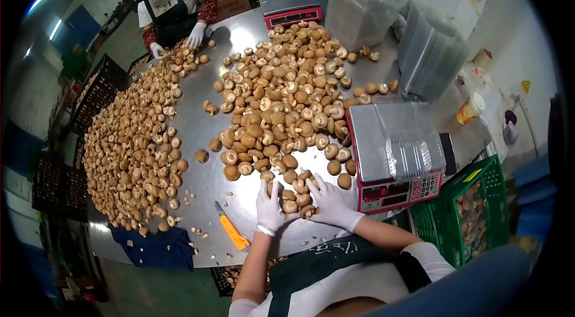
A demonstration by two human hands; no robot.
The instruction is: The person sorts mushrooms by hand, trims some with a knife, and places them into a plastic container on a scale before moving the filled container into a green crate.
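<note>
My left hand (270, 208), in a white glove, rests on the steel table with its fingers stretched out beside a small cluster of brown-capped mushrooms (289, 205). From the other side, my gloved right hand (333, 204) reaches round the same cluster, fingers extended and touching mushrooms at its edge. The cluster lies between both hands, just below the large mushroom pile (275, 101). No firm grip on a single mushroom shows. Left of my left hand lies an orange-handled knife (233, 232).
Right of my hands stands a red digital scale (392, 155) with clear plastic trays (410, 152) on it. Another mushroom heap (132, 149) covers the table's left side. Across the table, a gloved co-worker (173, 8) handles mushrooms. A green crate (497, 197) stands at the right.
</note>
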